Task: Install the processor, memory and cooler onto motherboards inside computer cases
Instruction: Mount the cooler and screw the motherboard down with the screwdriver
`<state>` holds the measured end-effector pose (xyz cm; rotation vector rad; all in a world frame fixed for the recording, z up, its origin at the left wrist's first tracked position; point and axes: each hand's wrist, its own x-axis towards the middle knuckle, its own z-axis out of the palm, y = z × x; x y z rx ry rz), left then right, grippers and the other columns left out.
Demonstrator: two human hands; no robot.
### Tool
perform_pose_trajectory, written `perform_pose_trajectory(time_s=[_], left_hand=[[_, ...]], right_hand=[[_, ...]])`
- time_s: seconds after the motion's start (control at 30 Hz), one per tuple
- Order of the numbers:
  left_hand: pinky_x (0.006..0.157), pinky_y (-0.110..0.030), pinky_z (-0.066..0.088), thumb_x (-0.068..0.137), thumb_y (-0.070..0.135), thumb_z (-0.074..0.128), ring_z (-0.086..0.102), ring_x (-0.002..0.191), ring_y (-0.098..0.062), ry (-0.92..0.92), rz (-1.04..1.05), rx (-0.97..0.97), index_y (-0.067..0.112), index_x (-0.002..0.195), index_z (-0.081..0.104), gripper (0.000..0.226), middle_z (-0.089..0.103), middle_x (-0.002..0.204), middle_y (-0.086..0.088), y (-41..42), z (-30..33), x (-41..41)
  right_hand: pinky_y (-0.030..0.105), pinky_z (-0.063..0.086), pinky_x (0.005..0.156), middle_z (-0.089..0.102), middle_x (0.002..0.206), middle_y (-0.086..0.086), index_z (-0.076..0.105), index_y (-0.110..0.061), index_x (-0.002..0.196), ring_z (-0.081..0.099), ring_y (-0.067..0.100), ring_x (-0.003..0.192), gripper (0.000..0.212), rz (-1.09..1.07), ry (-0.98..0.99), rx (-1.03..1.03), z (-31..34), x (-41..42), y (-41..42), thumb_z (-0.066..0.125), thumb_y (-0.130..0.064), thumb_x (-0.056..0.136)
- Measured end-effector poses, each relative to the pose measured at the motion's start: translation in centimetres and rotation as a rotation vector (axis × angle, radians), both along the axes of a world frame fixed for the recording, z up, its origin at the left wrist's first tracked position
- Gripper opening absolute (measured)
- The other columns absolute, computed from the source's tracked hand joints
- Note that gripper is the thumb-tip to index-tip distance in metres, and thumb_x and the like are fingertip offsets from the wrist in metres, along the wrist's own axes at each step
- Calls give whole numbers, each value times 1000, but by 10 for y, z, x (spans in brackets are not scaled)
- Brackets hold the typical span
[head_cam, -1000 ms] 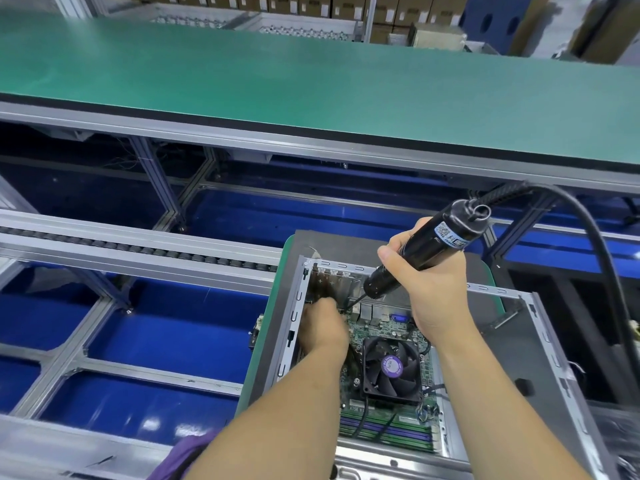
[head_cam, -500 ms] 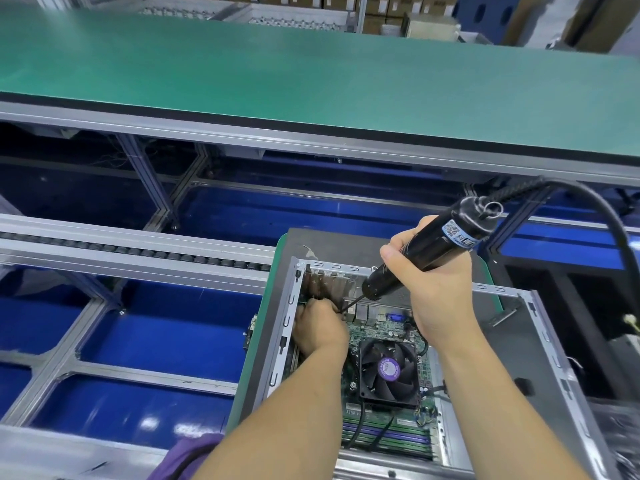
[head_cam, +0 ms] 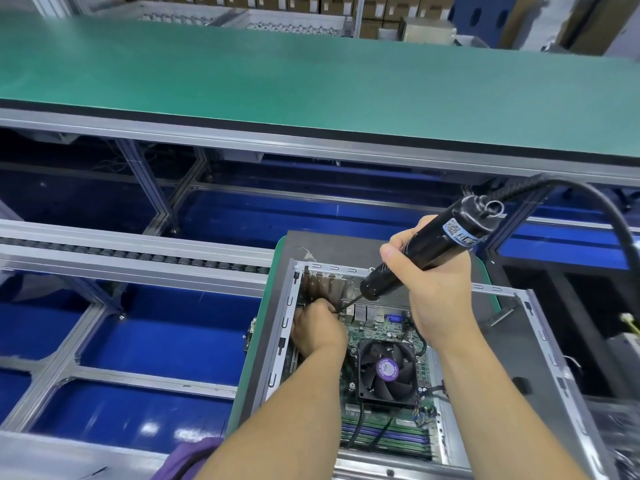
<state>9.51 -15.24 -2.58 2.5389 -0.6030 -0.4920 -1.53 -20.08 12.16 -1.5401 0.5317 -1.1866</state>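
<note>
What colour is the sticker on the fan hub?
Purple, on the fan; head view.

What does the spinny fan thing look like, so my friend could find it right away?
Find the open metal computer case at the bottom of the view, between the person's two arms. Inside lies a green motherboard, and in its middle sits the cooler fan. It is the only square black part, with curved blades around a round purple sticker.

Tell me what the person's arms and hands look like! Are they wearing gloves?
No gloves. Both the left hand and the right hand are bare, with no rings or watch showing. Both forearms are bare too. A bit of purple cloth shows near the left arm; it may be a sleeve.
</note>
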Motion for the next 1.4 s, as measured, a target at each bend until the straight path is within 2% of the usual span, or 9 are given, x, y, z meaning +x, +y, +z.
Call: perform_pose_trajectory(time_s=[0.1, 0.3, 0.8, 1.0, 1.13, 1.27, 1.4], left_hand=[[75, -26, 25, 91, 23, 67, 53, 107, -17, 31, 14, -20, 33, 106, 70, 18, 69, 105, 4, 1, 1, -1], [77, -27, 26, 92, 22, 66, 53, 110, -17, 49, 14, -15, 33, 109, 68, 21, 68, 108, 2, 0, 2, -1], [79, -27, 25, 91, 19, 66, 52, 112, -17, 76, 22, -10, 33, 109, 67, 23, 67, 110, 2, 0, 6, -2], [78, -26, 27, 91, 18, 66, 52, 107, -19, 98, 37, -14, 33, 110, 67, 24, 63, 112, -1, 1, 9, -3], [78, -27, 30, 91, 17, 66, 49, 99, -20, 103, 43, -19, 33, 109, 68, 24, 62, 114, -1, 2, 11, -3], [78, -27, 31, 91, 14, 65, 37, 89, -17, 107, 53, -30, 32, 108, 68, 25, 63, 112, 1, 3, 12, -4], [78, -27, 30, 91, 14, 64, 49, 102, -20, 107, 42, -43, 32, 109, 68, 26, 66, 111, 2, 3, 13, -4]], right_hand=[[28, 49, 75, 62, 73, -10, 66, -33, 71, 59, 15, 72, 13, -6, 12, -4, -1, 0, 0, 79, -29, 74], [39, 51, 78, 62, 77, -1, 68, -42, 79, 60, 16, 75, 18, -12, -19, -24, 3, 0, 0, 79, -27, 76], [40, 51, 80, 64, 77, -8, 69, -43, 80, 61, 14, 76, 18, -35, -10, -29, 1, -1, -1, 78, -28, 76], [40, 51, 80, 64, 77, -6, 68, -41, 78, 61, 15, 75, 16, -40, -12, -17, 0, -1, 0, 79, -29, 75], [49, 51, 81, 63, 78, 1, 68, -36, 76, 60, 23, 76, 15, -32, -18, -3, 2, -2, 0, 79, -27, 75], [43, 52, 80, 63, 77, -1, 68, -36, 77, 60, 21, 76, 15, -32, -19, 6, 1, -2, -1, 79, -27, 76], [39, 52, 79, 64, 77, -2, 68, -37, 79, 61, 20, 76, 15, -23, -15, -3, 0, -2, -1, 79, -27, 77]])
